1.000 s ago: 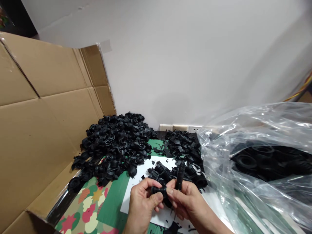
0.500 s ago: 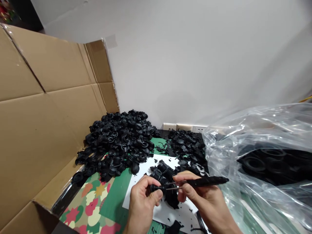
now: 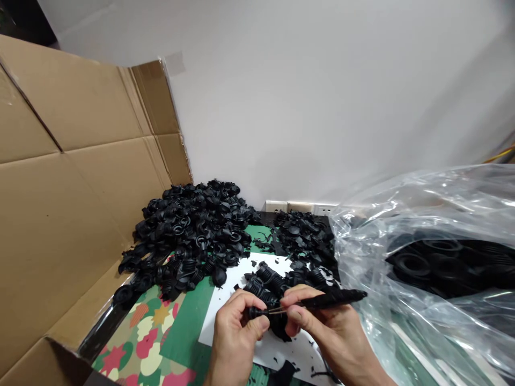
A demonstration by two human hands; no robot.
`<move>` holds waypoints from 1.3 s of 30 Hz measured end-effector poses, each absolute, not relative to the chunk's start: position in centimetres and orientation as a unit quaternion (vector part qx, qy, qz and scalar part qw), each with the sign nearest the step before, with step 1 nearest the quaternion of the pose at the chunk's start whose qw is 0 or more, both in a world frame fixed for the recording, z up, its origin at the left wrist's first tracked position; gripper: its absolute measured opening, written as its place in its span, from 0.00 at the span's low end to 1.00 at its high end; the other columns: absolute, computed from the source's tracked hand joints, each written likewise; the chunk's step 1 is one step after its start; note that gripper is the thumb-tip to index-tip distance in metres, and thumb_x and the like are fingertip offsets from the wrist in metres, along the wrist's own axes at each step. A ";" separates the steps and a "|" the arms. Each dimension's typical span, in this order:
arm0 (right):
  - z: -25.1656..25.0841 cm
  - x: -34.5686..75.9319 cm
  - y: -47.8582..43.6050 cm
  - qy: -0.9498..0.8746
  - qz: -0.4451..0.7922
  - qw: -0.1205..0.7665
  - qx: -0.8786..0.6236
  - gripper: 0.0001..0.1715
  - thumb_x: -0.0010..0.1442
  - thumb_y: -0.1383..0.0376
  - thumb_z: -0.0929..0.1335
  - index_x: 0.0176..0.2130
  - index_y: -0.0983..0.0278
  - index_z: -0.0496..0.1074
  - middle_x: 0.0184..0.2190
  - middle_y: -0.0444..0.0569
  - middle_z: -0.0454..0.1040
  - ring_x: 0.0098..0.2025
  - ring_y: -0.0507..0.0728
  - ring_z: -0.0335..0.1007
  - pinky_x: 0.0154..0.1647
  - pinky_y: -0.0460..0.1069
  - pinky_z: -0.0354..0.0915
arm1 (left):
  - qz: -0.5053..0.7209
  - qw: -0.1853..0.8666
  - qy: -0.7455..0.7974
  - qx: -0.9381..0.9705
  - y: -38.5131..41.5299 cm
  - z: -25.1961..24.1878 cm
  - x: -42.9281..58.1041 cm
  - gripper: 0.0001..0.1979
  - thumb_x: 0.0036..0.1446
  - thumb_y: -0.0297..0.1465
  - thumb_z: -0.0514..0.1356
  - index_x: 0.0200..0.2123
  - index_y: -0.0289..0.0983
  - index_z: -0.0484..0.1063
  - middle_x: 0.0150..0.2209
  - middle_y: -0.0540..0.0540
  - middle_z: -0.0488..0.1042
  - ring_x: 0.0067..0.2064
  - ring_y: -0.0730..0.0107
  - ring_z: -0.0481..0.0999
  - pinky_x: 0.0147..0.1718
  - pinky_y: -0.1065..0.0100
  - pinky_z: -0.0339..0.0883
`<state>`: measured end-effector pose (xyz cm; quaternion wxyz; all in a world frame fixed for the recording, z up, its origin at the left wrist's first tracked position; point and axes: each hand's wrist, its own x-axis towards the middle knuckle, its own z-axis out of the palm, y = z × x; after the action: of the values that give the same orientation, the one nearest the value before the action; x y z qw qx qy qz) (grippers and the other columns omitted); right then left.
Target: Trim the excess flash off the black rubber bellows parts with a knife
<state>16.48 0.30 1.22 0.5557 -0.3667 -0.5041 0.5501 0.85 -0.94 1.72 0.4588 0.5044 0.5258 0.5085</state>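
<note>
Between thumb and fingers, my left hand (image 3: 233, 338) pinches a small black rubber part (image 3: 254, 312) with a rounded end. My right hand (image 3: 336, 329) is closed around tweezers (image 3: 338, 298) whose rear is black and whose two thin metal prongs point left. The prong tips meet the right side of the rubber part; whether they are inside it I cannot tell. Just behind my hands, several ribbed black rubber pieces (image 3: 271, 279) lie on a white sheet (image 3: 221, 305), among dark scraps.
A big heap of black rubber parts (image 3: 193, 225) stands at the left by a cardboard box (image 3: 92, 187). Black trimmings (image 3: 303, 236) are piled near the wall sockets (image 3: 298, 207). To the right, a clear plastic bag (image 3: 354, 252) holds larger black ribbed parts (image 3: 446, 262).
The tweezers' prongs have come closer together, and my right hand has moved slightly left toward the rubber part. My left hand keeps its pinch. The view has shifted slightly.
</note>
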 end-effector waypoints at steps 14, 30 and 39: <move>1.4 18.1 0.9 -0.742 0.029 0.564 -0.362 0.09 0.55 0.74 0.66 0.37 0.64 0.71 0.31 0.54 0.74 0.30 0.56 0.73 0.27 0.47 0.68 | 0.505 0.519 0.490 0.485 -1.8 1.6 1.7 0.05 0.38 0.21 0.61 0.22 0.36 0.72 0.25 0.53 0.66 0.20 0.78 0.63 0.18 0.75 0.56; 1.0 16.2 0.0 -0.540 0.495 0.586 -0.347 0.08 0.53 0.60 0.70 0.31 0.63 0.75 0.30 0.47 0.72 0.19 0.50 0.69 0.21 0.46 0.69 | 0.513 0.484 0.532 0.470 -1.1 1.3 0.8 0.07 0.38 0.20 0.60 0.24 0.36 0.72 0.23 0.54 0.65 0.22 0.76 0.61 0.20 0.74 0.57; 0.3 16.2 0.2 -0.592 0.457 0.560 -0.355 0.07 0.55 0.62 0.68 0.31 0.63 0.74 0.29 0.48 0.72 0.21 0.51 0.69 0.22 0.46 0.69 | 0.511 0.468 0.528 0.491 -1.1 1.0 0.8 0.09 0.38 0.19 0.59 0.24 0.37 0.72 0.26 0.52 0.66 0.25 0.73 0.62 0.23 0.73 0.57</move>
<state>16.22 0.16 0.33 0.5602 -0.3549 -0.5925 0.4574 0.77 -1.08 0.99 0.4681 0.4913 0.5280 0.5106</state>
